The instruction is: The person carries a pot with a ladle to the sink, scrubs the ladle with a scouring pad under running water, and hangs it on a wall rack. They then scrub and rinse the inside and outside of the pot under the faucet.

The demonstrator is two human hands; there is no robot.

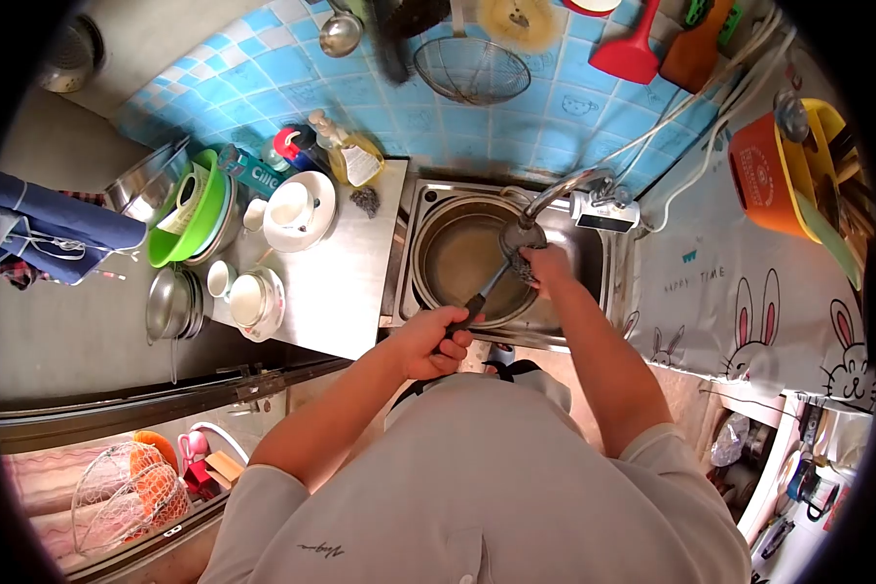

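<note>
A blue tiled wall [565, 122] runs along the back, with small drawings on some tiles and a checked stretch of white and blue squares toward the upper left; a plain grey wall [156, 39] adjoins it there; a metal tabletop [350, 302] catches bright light, while the far left is dimmer; a pale sheet [691, 258] printed with rabbits and "HAPPY TIME" covers the right side; below are a dark metal frame [97, 420], tan floor [599, 380] and white shelf [771, 479].

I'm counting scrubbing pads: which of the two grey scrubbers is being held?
The held scrubber is in the right hand, by the black-handled utensil. The other scrubber lies on the counter, near the yellow bottle.
</note>
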